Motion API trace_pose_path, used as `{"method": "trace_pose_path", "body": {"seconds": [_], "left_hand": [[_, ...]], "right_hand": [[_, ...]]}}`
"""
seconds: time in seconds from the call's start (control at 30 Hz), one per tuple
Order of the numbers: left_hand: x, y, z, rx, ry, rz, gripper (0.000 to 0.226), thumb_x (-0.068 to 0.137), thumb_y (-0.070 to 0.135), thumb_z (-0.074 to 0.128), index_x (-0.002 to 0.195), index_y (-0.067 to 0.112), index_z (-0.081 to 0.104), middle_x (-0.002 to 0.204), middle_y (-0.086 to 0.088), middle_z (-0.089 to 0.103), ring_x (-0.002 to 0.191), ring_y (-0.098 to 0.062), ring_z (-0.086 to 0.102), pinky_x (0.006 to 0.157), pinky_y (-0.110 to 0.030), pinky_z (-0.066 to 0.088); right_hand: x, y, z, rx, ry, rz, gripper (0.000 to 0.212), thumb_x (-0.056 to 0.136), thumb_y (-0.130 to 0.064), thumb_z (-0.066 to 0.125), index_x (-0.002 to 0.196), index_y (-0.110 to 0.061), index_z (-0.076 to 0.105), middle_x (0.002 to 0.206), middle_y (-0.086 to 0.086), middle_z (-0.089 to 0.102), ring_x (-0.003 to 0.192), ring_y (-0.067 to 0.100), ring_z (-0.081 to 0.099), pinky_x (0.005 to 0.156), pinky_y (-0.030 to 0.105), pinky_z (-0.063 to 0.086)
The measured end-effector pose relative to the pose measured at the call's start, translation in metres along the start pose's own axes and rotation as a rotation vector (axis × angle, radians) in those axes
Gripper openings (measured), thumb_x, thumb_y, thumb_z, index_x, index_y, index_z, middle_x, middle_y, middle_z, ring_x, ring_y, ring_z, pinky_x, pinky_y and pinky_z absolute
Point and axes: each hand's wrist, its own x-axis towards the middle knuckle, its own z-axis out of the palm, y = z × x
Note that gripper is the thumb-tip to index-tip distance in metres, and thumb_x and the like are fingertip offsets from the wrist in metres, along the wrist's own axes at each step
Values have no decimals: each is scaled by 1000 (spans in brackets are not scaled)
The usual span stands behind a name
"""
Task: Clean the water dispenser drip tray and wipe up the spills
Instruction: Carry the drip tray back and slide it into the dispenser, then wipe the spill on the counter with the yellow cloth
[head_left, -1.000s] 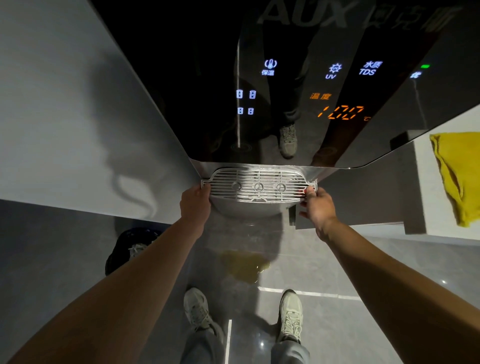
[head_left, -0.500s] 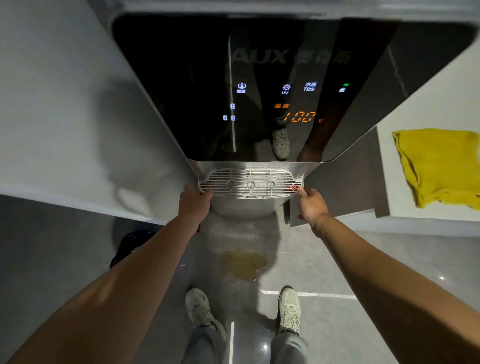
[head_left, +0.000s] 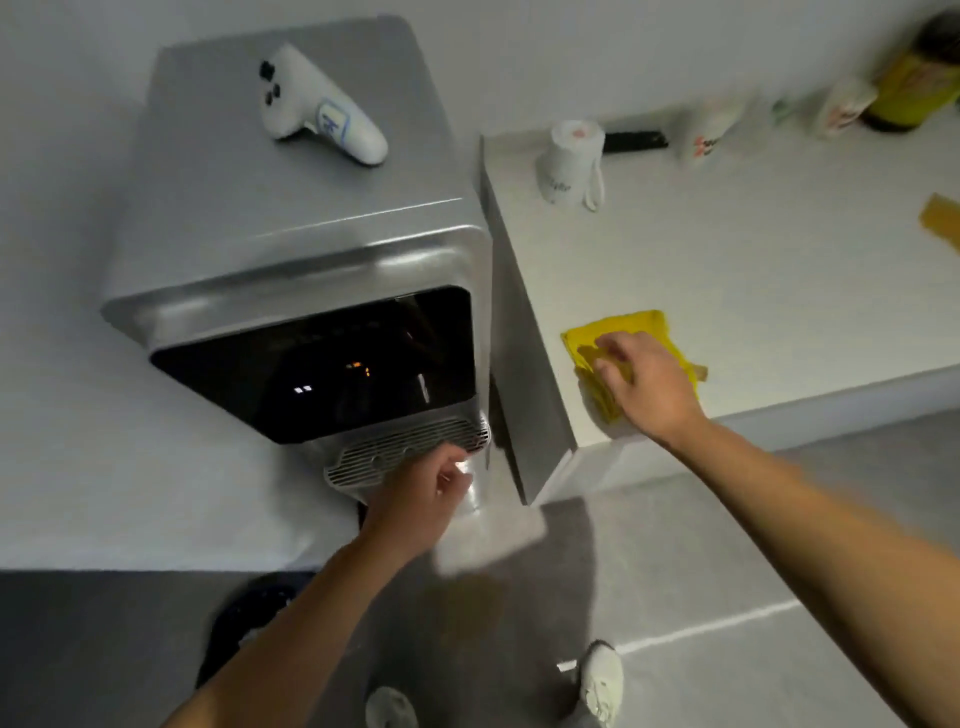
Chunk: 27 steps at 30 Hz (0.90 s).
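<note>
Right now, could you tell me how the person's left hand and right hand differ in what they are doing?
The left hand is at the dispenser's drip tray, low by the floor; the right hand reaches out onto the white counter. The left grips the grille's front edge; the right presses on the yellow cloth. Both are bare.

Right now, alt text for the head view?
Seen from above, the right hand reaches onto a yellow cloth on the white counter, while the left hand rests at the drip tray grille of a silver water dispenser. A white handheld thermometer lies on top.
</note>
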Motion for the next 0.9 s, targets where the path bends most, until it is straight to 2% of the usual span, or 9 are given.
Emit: {"method": "trace_pose_path", "body": {"seconds": [0.1, 0.17, 0.27, 0.37, 0.5, 0.6, 0.7, 0.83, 0.9], "left_hand": [[17, 48, 13, 47, -1, 55, 27, 102, 33, 62, 129, 27, 65, 108, 10, 73, 99, -11, 68, 87, -35, 56], [30, 78, 24, 72, 23, 62, 27, 101, 30, 64, 128, 25, 66, 105, 10, 74, 98, -11, 69, 89, -37, 56], [47, 119, 41, 142, 46, 64, 30, 100, 29, 65, 130, 22, 66, 109, 4, 74, 100, -16, 70, 92, -40, 57], [69, 155, 59, 204, 49, 75, 32, 99, 25, 66, 130, 17, 66, 111, -2, 72, 102, -20, 69, 93, -40, 56], [102, 196, 82, 339, 13, 113, 42, 100, 30, 63, 139, 16, 61, 130, -7, 66, 121, -28, 63, 100, -41, 53], [129, 223, 107, 381, -6, 183, 53, 99, 33, 65, 149, 17, 55, 148, -6, 58, 135, -30, 55, 109, -39, 47], [174, 255, 149, 441, -36, 272, 61, 94, 35, 71, 149, 14, 56, 153, -12, 55, 139, -35, 54, 113, -42, 46], [256, 311, 219, 575, -27, 415, 67, 87, 50, 50, 136, 8, 67, 142, -20, 63, 130, -42, 62, 108, -49, 48], [299, 344, 247, 606, -19, 442, 67, 86, 52, 51, 134, 8, 68, 143, -19, 62, 132, -42, 58, 109, -55, 44]], "right_hand": [[24, 36, -8, -271, -244, -32, 53, 100, -52, 55, 147, -28, 54, 142, 11, 56, 128, 39, 52, 107, 46, 42], [24, 60, -5, -411, -249, -82, 57, 96, -61, 52, 147, -37, 52, 143, 4, 53, 126, 37, 51, 100, 46, 42], [17, 80, -6, -449, -200, -118, 49, 97, -59, 49, 134, -28, 58, 131, 9, 58, 117, 38, 54, 90, 47, 44], [13, 99, -22, -474, -292, -127, 42, 104, -49, 37, 133, -22, 51, 130, 10, 59, 121, 35, 54, 89, 46, 47], [11, 128, -72, -255, -427, 9, 32, 106, -46, 36, 123, -22, 49, 123, 8, 58, 115, 35, 59, 87, 47, 50], [12, 166, -118, -4, -331, 195, 29, 105, -47, 38, 105, -20, 49, 106, 6, 60, 96, 31, 61, 81, 43, 49], [26, 209, -163, 226, -174, 332, 32, 106, -45, 41, 102, -16, 53, 94, 4, 65, 85, 26, 63, 78, 42, 52], [60, 274, -217, 254, -52, 315, 29, 106, -44, 44, 95, -20, 53, 85, 1, 63, 76, 18, 59, 72, 39, 49], [74, 311, -246, 239, 11, 317, 28, 106, -42, 48, 85, -23, 49, 77, -2, 57, 68, 14, 53, 66, 36, 44]]}}
